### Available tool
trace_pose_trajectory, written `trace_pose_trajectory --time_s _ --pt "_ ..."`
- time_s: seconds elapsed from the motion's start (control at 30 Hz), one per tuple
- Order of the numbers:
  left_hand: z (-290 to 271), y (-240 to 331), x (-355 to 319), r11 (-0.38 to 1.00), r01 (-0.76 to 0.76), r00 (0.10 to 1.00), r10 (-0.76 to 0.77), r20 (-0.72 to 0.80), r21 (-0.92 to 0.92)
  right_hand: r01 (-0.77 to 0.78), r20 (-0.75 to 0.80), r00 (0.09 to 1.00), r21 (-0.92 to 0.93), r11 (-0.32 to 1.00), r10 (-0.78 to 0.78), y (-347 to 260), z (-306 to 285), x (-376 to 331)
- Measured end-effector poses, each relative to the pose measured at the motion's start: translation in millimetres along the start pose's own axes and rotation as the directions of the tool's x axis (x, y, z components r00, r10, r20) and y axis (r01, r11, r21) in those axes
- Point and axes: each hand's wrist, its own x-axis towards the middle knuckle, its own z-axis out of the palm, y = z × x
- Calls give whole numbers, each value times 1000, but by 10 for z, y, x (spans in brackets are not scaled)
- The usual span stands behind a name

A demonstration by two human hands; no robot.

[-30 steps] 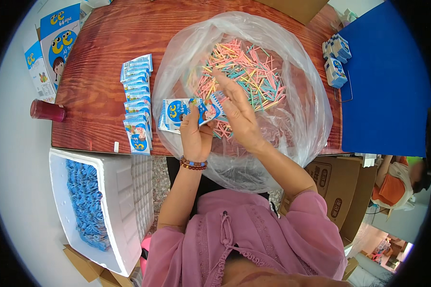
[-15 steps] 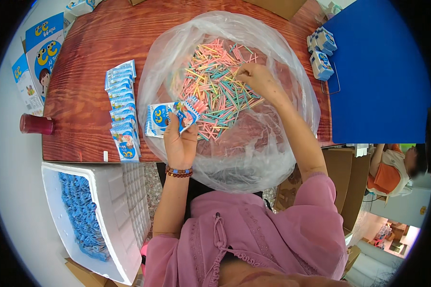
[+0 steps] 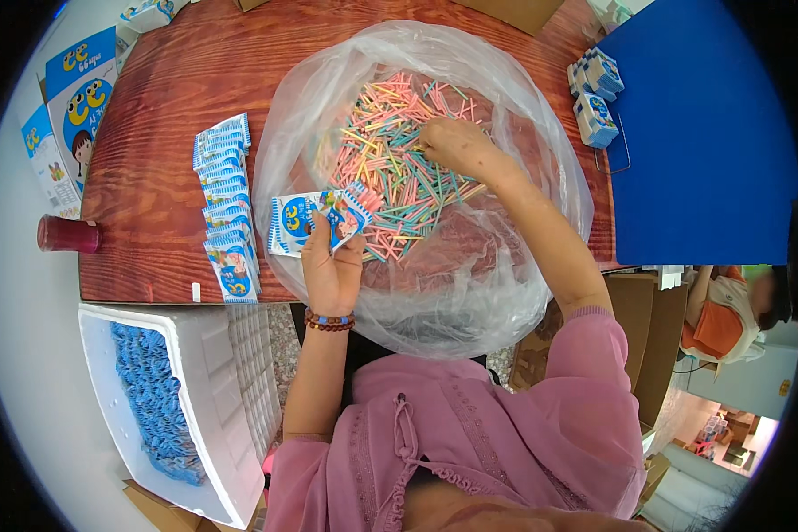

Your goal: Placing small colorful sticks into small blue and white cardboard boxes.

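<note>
Pastel sticks [image 3: 397, 168] lie heaped inside a clear plastic bag [image 3: 523, 151] spread over the middle of the wooden tabletop [image 3: 160, 80]. The right hand [image 3: 457, 146] is down among them, fingers pinched on a few. The left hand [image 3: 331, 266], at the tabletop's near edge, grips small blue packets [image 3: 315, 217]. A row of similar packets [image 3: 226, 204] lies toward the left edge.
</note>
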Motion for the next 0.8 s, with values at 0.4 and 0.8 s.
trace_pose_trajectory --time_s 0.4,0.8 --pt "-193 12 41 1000 -6 995 8 104 -25 155 -190 976 245 957 -109 199 -129 -190" --pt "-213 -3 35 1000 -4 996 3 94 11 64 -283 954 511 857 97 188 -109 -153"
